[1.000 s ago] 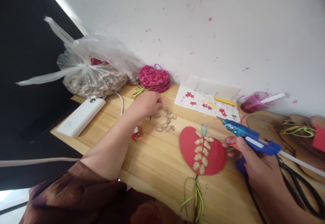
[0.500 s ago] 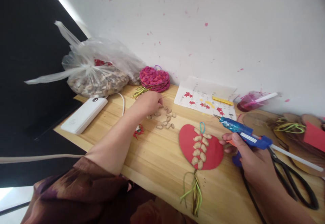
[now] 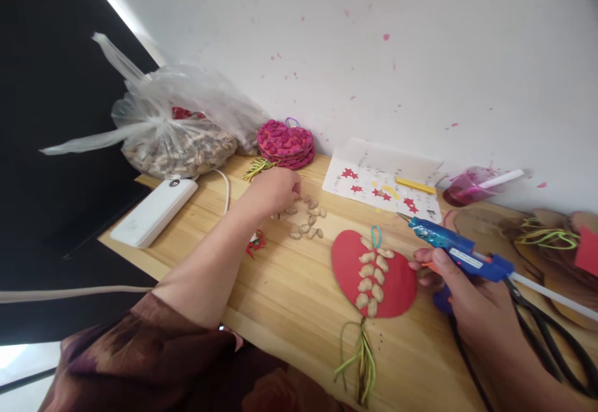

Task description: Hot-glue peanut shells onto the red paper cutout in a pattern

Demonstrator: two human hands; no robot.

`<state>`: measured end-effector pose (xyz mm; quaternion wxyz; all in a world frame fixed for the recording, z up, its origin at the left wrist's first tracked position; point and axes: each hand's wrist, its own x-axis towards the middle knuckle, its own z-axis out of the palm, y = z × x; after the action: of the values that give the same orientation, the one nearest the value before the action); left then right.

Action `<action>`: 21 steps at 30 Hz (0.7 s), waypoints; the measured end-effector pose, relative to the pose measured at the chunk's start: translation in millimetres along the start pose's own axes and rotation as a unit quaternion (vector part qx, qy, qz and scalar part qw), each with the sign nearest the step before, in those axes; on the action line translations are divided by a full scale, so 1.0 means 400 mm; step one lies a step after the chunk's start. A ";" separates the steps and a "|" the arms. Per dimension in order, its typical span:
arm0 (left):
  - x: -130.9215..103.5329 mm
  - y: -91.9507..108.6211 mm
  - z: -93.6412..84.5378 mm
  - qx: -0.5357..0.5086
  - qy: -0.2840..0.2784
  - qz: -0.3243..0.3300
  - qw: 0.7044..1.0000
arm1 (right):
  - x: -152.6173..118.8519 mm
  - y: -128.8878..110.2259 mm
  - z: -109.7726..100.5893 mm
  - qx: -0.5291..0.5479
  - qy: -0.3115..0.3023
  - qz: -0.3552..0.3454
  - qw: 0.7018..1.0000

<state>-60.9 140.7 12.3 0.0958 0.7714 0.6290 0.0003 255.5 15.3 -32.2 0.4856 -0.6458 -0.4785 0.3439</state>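
Right hand (image 3: 474, 303) has its grip closed around the blue glue gun (image 3: 443, 242), just right of the red cutout (image 3: 399, 284) – nozzle (image 3: 404, 217) points left and slightly away from the person, long axis slanting down rightward across the view along the white glue stick (image 3: 551, 297) at the rear. Red cutout lies flat on the counter (image 3: 275, 293), its double row of peanuts (image 3: 367, 270) running between the teal loop (image 3: 376, 237) at the far edge and the green tassel (image 3: 362, 362) pointing toward the person. Left hand (image 3: 275, 189) is at the loose peanuts (image 3: 311, 220), fingers bent – can't tell if its grip holds one.
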 end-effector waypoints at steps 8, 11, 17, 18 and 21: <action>-0.005 -0.013 -0.015 0.027 0.042 -0.004 0.999 | -0.002 0.019 -0.007 0.003 0.001 0.000 1.000; 0.001 -0.019 -0.007 -0.001 0.044 -0.002 0.999 | -0.003 0.017 -0.008 -0.009 0.007 0.002 1.000; -0.001 -0.010 -0.009 -0.005 0.060 0.006 0.998 | -0.008 -0.004 0.003 -0.002 0.005 -0.021 1.000; -0.003 -0.007 -0.012 0.001 0.061 0.006 0.998 | -0.008 -0.006 0.004 -0.001 0.008 -0.017 1.000; -0.008 0.004 -0.021 -0.012 0.050 0.019 0.998 | -0.009 -0.006 0.003 0.001 0.008 -0.008 1.000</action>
<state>-61.2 138.6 21.0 0.0730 0.7813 0.6180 0.0484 252.5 12.4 -30.5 0.4927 -0.6444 -0.4793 0.3350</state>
